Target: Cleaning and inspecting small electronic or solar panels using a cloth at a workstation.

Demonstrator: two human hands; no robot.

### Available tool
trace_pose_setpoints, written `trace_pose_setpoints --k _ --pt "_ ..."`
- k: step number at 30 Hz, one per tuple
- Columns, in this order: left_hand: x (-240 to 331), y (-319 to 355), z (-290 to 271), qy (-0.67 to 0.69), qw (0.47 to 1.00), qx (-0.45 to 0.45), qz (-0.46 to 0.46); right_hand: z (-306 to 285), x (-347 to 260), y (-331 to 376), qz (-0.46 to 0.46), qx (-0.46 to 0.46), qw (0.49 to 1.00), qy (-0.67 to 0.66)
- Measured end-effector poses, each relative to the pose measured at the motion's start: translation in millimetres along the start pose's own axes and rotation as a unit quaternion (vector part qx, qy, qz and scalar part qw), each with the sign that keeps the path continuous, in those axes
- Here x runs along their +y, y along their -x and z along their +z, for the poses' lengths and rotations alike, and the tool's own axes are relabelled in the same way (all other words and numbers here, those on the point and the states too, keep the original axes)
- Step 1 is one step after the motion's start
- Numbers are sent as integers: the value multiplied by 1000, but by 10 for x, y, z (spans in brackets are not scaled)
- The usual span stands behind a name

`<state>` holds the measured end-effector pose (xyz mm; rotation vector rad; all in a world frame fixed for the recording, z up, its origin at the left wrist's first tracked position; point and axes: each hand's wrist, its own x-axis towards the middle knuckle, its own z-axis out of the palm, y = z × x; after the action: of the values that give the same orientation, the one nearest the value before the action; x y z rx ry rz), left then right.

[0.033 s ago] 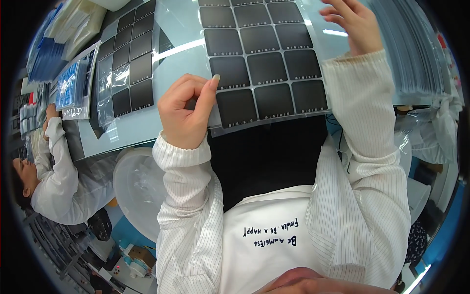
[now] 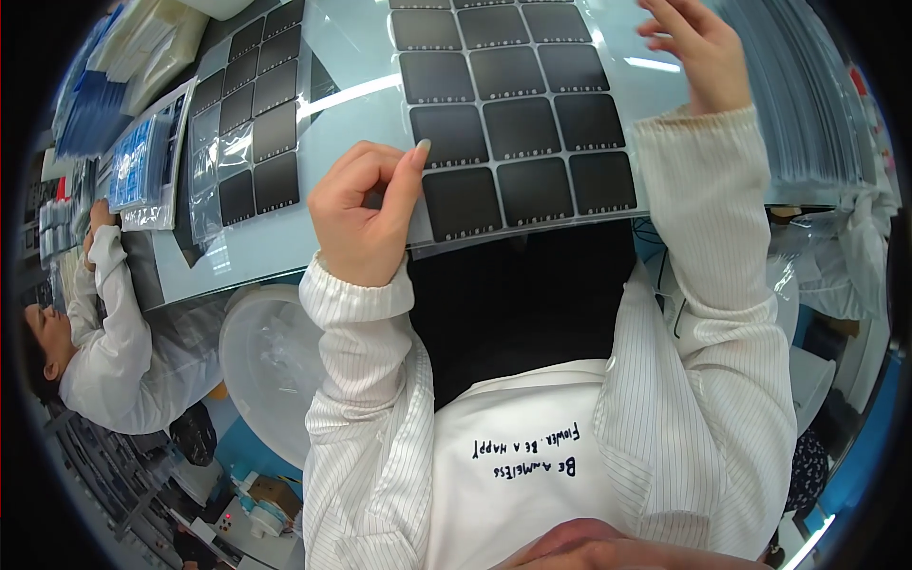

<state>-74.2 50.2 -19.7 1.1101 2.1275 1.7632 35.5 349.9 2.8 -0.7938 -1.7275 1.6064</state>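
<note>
Where the bench ends nearest the wearer, a white tub stands below the near edge, left of the lap. On the bench, a large sheet of dark panels lies flat, its near end along the near edge; three columns are visible, running toward the far side and out of view. The left hand rests at that sheet's left border, close to the near edge; its fingers are curled in with the thumb alongside the forefinger, and whether they pinch the border cannot be told. The right hand is farther out, right of the sheet, fingers parted and loosely bent, with nothing seen in their hold. A second panel sheet lies toward the bench's left end, and a stack of clear film at its right end. Blue packs lie at the left end, beside a co-worker's hand. Clear plastic packs are piled toward the far left corner.
</note>
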Motion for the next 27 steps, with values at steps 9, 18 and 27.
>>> trace_pose_setpoints --k 9,18,27 --pt "-6 -24 99 -95 995 44 2 -1143 -25 342 -186 170 834 491" --pt "-23 18 22 -53 997 53 15 -1088 196 450 -85 113 865 481" --pt "-121 -17 68 -210 973 -29 94 112 -233 899 -276 -125 904 301"
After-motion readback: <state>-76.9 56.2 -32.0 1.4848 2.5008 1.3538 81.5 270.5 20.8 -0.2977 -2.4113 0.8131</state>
